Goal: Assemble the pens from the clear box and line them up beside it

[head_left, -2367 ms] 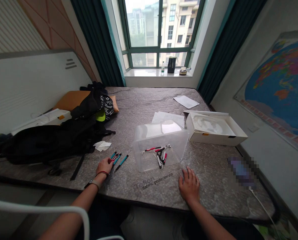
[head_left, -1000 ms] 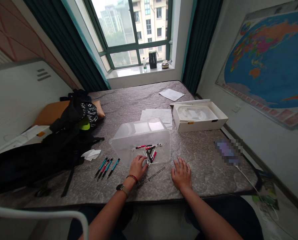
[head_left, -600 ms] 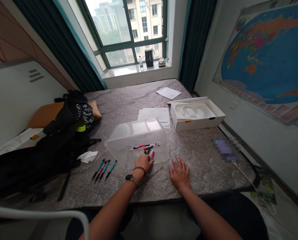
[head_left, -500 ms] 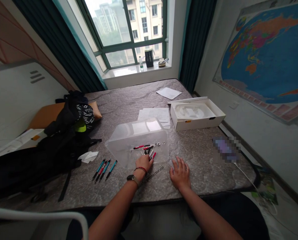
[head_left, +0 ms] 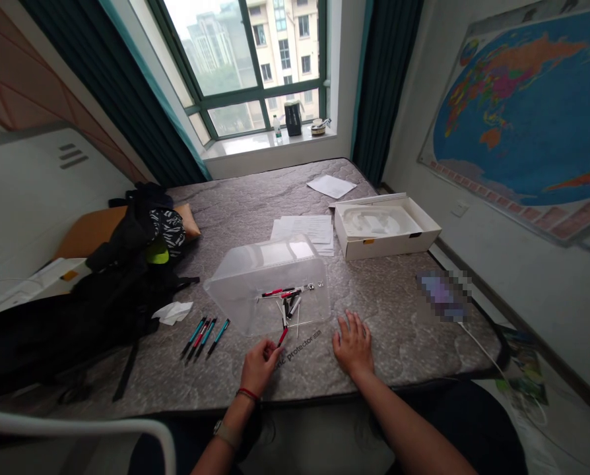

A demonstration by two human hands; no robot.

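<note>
Red-tipped pen [head_left: 281, 338] sits pinched in my left hand [head_left: 259, 367], with the clear plastic bin [head_left: 233, 290] just beyond my fingertips. My right hand [head_left: 353, 344] lies open and empty. A loose pinch could drop the pen onto the pens [head_left: 288, 305] inside.

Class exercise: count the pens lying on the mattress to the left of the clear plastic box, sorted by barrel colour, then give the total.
Teal pens: 3
Red pen: 1
Total: 4
</note>
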